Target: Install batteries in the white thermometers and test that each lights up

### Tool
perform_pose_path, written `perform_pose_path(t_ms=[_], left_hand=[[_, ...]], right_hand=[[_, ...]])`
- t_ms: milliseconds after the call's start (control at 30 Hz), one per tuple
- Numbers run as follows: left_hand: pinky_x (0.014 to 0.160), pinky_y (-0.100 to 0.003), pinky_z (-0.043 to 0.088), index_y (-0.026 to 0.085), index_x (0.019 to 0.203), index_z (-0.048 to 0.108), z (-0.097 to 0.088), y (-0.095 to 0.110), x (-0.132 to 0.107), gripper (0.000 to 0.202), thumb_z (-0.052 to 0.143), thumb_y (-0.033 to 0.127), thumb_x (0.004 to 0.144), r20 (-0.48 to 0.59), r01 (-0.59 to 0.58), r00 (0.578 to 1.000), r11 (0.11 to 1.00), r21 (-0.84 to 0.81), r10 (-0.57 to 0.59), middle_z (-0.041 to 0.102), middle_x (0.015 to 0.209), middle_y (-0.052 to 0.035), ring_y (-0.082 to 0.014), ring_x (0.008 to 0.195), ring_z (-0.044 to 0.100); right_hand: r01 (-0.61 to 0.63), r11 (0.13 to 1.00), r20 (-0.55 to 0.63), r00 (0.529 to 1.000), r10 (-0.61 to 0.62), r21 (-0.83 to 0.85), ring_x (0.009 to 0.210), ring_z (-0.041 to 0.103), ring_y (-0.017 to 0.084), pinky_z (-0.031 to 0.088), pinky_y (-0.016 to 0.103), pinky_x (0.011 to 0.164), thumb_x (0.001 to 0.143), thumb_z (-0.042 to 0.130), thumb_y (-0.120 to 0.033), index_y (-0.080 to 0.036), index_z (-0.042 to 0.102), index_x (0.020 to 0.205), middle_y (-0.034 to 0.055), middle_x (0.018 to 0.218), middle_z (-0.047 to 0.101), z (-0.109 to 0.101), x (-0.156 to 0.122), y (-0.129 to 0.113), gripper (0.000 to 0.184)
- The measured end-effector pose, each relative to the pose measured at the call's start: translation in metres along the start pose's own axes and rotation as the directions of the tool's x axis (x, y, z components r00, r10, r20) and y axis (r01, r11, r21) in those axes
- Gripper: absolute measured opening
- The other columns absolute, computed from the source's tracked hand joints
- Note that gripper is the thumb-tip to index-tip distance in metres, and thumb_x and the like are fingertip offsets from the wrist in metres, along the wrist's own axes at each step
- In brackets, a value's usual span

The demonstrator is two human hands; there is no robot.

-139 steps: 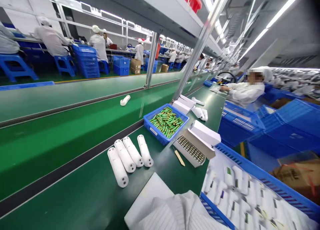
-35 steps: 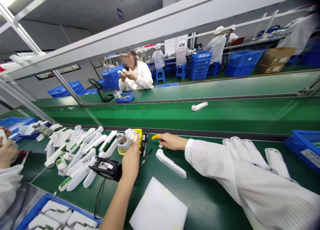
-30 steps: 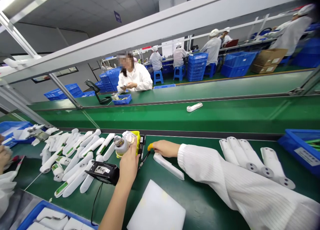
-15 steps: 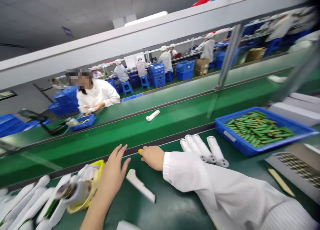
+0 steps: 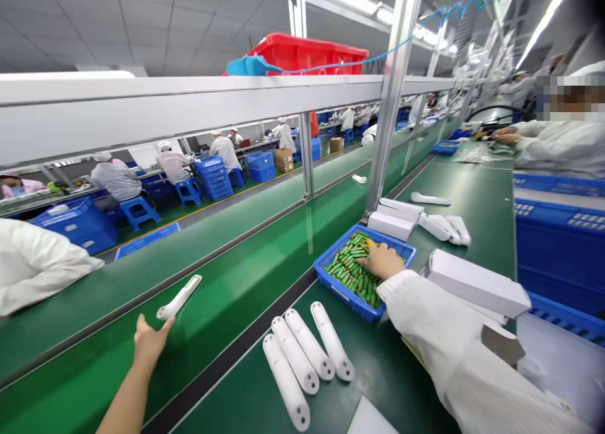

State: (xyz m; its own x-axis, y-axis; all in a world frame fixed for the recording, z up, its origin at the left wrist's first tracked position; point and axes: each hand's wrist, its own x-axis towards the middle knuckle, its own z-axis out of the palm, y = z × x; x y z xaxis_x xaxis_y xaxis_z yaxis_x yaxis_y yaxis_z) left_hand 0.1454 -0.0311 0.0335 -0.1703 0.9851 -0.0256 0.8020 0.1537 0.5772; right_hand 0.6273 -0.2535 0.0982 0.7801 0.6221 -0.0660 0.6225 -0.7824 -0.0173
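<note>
Left hand: fingers spread, just beside casing on belt, contact unclear | Right hand: fingers down among batteries in tray, cannot tell if any gripped | Four casings: in a row on bench

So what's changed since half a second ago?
Left hand has left the bench and reached forward over the green belt to the near end of the white piece; unclear whether it has a grip yet. Right hand went right, down into the green batteries in the blue tray. View swung right. Unchanged: the four white housings lie side by side.
</note>
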Motion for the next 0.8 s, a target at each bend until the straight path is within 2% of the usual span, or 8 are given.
perform_pose_path(t_ms=[67, 167, 300, 400, 500, 567, 700, 800], left_hand=[[0.102, -0.048, 0.036, 0.000, 0.143, 0.014, 0.004, 0.003, 0.011, 0.085, 0.042, 0.049, 0.080, 0.000, 0.023, 1.000, 1.000, -0.012, -0.023, 0.034, 0.141, -0.0265, -0.0403, 0.130, 0.036], [0.093, -0.048, 0.044, 0.007, 0.138, 0.034, 0.003, 0.004, 0.019, 0.074, 0.048, 0.044, 0.076, 0.008, 0.054, 0.999, 0.998, -0.020, -0.054, 0.048, 0.132, -0.0212, -0.0405, 0.116, 0.051], [0.076, -0.052, 0.048, 0.006, 0.114, 0.057, -0.006, 0.006, 0.014, 0.055, 0.055, 0.036, 0.069, -0.059, 0.132, 0.989, 0.989, -0.062, -0.135, 0.061, 0.106, -0.0212, -0.0443, 0.094, 0.060], [0.075, -0.052, 0.047, 0.008, 0.095, 0.063, -0.013, 0.015, 0.000, 0.042, 0.062, 0.035, 0.063, -0.089, 0.105, 0.989, 0.981, -0.163, -0.120, 0.064, 0.092, -0.0183, -0.0442, 0.091, 0.060], [0.084, -0.051, 0.044, 0.013, 0.090, 0.064, -0.022, 0.029, -0.024, 0.036, 0.067, 0.032, 0.059, -0.098, 0.007, 0.994, 0.946, -0.324, -0.041, 0.065, 0.086, -0.0120, -0.0403, 0.095, 0.059], [0.088, -0.046, 0.043, 0.016, 0.097, 0.064, -0.030, 0.039, -0.045, 0.041, 0.069, 0.032, 0.059, -0.107, -0.070, 0.994, 0.883, -0.464, 0.023, 0.066, 0.092, -0.0096, -0.0347, 0.096, 0.060], [0.090, -0.032, 0.047, 0.019, 0.113, 0.059, -0.058, 0.060, -0.101, 0.049, 0.064, 0.043, 0.070, -0.169, -0.221, 0.975, 0.657, -0.721, 0.142, 0.061, 0.117, -0.0072, -0.0227, 0.106, 0.057], [0.083, -0.023, 0.050, 0.024, 0.117, 0.057, -0.088, 0.073, -0.157, 0.045, 0.060, 0.044, 0.077, -0.244, -0.291, 0.957, 0.480, -0.828, 0.160, 0.060, 0.116, -0.0034, -0.0160, 0.103, 0.058]], right_hand=[[-0.033, 0.999, -0.016, 0.999, 0.033, 0.037, 0.111, 0.049, 0.034, 0.042, 0.043, 0.082, 0.089, 0.050, -0.051, -0.011, 0.048, 0.126, 0.0226, 0.125, 0.044, 0.011, 0.016, -0.006, 0.055], [-0.023, 0.998, -0.038, 0.999, 0.025, 0.055, 0.116, 0.041, 0.040, 0.040, 0.050, 0.083, 0.083, 0.054, -0.058, -0.011, 0.050, 0.125, 0.0257, 0.131, 0.035, 0.020, 0.030, -0.010, 0.063], [0.131, 0.991, -0.044, 0.991, -0.129, 0.034, 0.117, 0.041, 0.034, 0.042, 0.047, 0.086, 0.084, 0.060, -0.046, -0.015, 0.050, 0.125, 0.0167, 0.130, 0.040, 0.024, 0.026, -0.006, 0.052], [0.249, 0.969, -0.050, 0.967, -0.248, -0.001, 0.114, 0.046, 0.028, 0.044, 0.045, 0.088, 0.087, 0.059, -0.034, -0.018, 0.049, 0.125, 0.0103, 0.128, 0.045, 0.029, 0.011, -0.011, 0.042], [0.327, 0.944, -0.083, 0.941, -0.329, -0.039, 0.109, 0.052, 0.024, 0.044, 0.046, 0.091, 0.091, 0.055, -0.029, -0.015, 0.055, 0.117, 0.0090, 0.121, 0.053, 0.033, -0.007, -0.022, 0.029], [0.365, 0.930, -0.106, 0.924, -0.368, -0.047, 0.103, 0.056, 0.022, 0.045, 0.045, 0.091, 0.093, 0.053, -0.029, -0.014, 0.056, 0.115, 0.0080, 0.115, 0.057, 0.033, -0.017, -0.026, 0.027], [0.383, 0.924, -0.142, 0.913, -0.382, -0.024, 0.091, 0.061, 0.018, 0.048, 0.041, 0.086, 0.094, 0.051, -0.031, -0.012, 0.058, 0.108, 0.0060, 0.101, 0.063, 0.026, -0.027, -0.025, 0.025], [0.352, 0.936, -0.182, 0.921, -0.344, 0.013, 0.086, 0.063, 0.017, 0.050, 0.038, 0.082, 0.096, 0.047, -0.031, -0.012, 0.058, 0.108, 0.0054, 0.093, 0.064, 0.019, -0.032, -0.023, 0.025]])
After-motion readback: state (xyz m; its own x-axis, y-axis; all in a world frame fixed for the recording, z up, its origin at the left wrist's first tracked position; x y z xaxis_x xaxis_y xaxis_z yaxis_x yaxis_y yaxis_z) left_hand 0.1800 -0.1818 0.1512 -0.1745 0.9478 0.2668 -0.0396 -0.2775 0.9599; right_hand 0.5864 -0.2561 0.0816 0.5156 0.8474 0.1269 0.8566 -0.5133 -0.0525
